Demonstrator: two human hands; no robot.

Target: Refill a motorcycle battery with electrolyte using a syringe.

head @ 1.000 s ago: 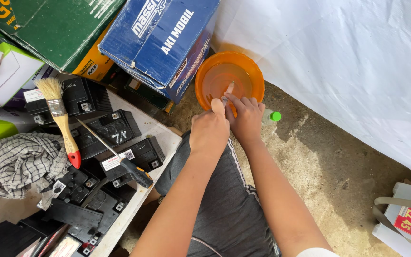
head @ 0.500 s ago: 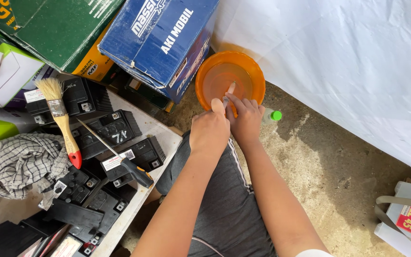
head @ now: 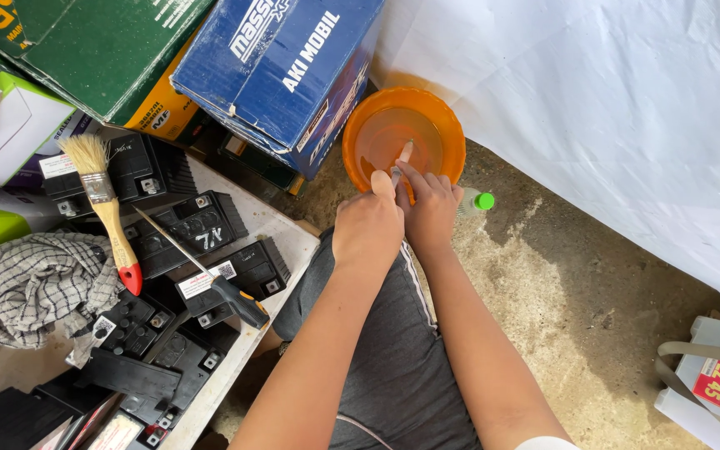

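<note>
An orange plastic bowl [head: 452,125] with liquid in it sits on the concrete floor in front of my knees. Both my hands meet at its near rim. My left hand [head: 367,228] is closed, thumb up, against a thin stick-like tool [head: 402,158] whose pale tip reaches over the liquid. My right hand [head: 430,208] grips the same tool from the right, fingers curled round it. What exactly lies between the two palms is hidden.
A small bottle with a green cap [head: 482,201] lies right of the bowl. At left, a board holds several black batteries [head: 197,229], a paintbrush [head: 103,204], a screwdriver [head: 210,275] and a checked cloth [head: 31,283]. Cardboard boxes [head: 285,67] stand behind; a white sheet [head: 610,108] is at right.
My hands stay at the bowl's near rim with hardly any shift. The view has drifted slightly.
</note>
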